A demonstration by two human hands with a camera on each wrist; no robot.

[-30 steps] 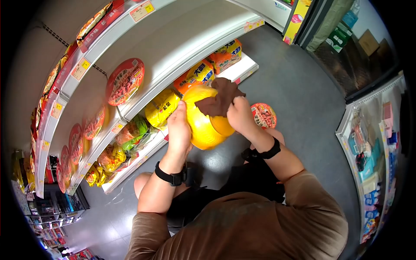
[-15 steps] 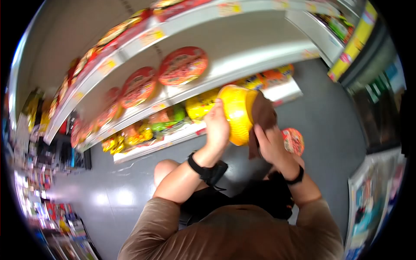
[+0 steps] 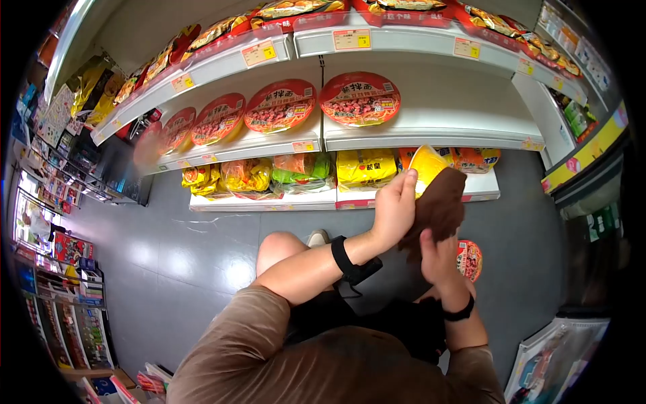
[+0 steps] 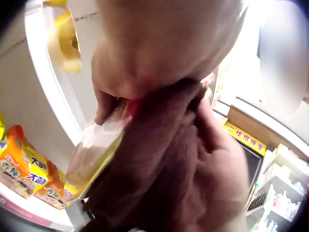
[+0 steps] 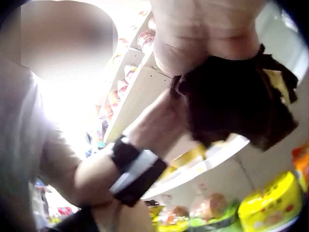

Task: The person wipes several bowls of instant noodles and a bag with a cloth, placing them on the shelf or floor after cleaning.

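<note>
In the head view a yellow round tub (image 3: 427, 167) is tilted in front of the low shelf. My left hand (image 3: 395, 210) grips its near edge. Brown cloth (image 3: 439, 205) drapes over the tub's right side and hides much of it. My right hand (image 3: 441, 259) holds the cloth from below, thumb upright, its other fingers mostly hidden. The left wrist view shows the cloth (image 4: 140, 164) bunched between both hands, beside the tub's pale edge (image 4: 94, 150). Dark cloth (image 5: 236, 104) hangs under my right hand (image 5: 207, 41) in the right wrist view.
Red round tubs (image 3: 360, 99) stand in a row on the middle shelf (image 3: 444, 128). Yellow, green and orange noodle packs (image 3: 367, 168) fill the bottom one. Another red tub (image 3: 469, 260) is on the floor by my right wrist. A white rack (image 3: 548, 357) stands at lower right.
The view has turned toward the shelves. Both hands and the tub have shifted right in it; the tub now shows edge-on, with the cloth over more of its side.
</note>
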